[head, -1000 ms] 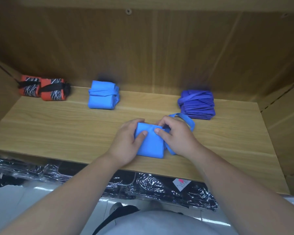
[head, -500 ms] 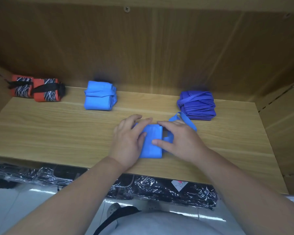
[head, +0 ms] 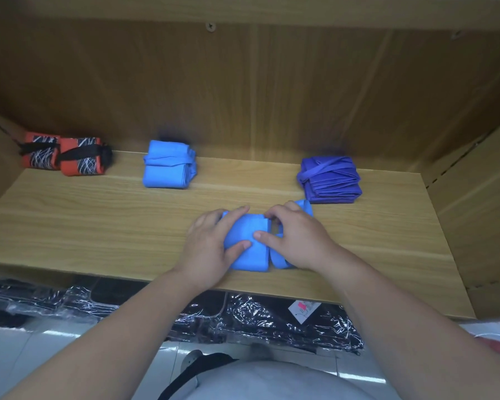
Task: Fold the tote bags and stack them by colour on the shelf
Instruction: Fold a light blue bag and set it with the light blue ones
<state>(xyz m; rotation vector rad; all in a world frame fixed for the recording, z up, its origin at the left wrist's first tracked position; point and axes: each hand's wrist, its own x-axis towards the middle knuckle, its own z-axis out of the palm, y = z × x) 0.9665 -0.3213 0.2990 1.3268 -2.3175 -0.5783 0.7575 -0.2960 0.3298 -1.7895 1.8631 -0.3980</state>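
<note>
Across the middle of the frame runs your wooden shelf (head: 98,226). Low in the middle, your left hand (head: 211,246) wraps round the left side of a folded blue tote bag (head: 247,246), thumb on top. Your right hand (head: 298,238) pinches its right edge with bent fingers and thumb. Upper right sits the purple stack (head: 329,180). Upper middle sits the blue stack (head: 168,166). Upper left lie two orange bags (head: 67,157). A loose blue strap (head: 305,204) pokes out behind your right hand.
</note>
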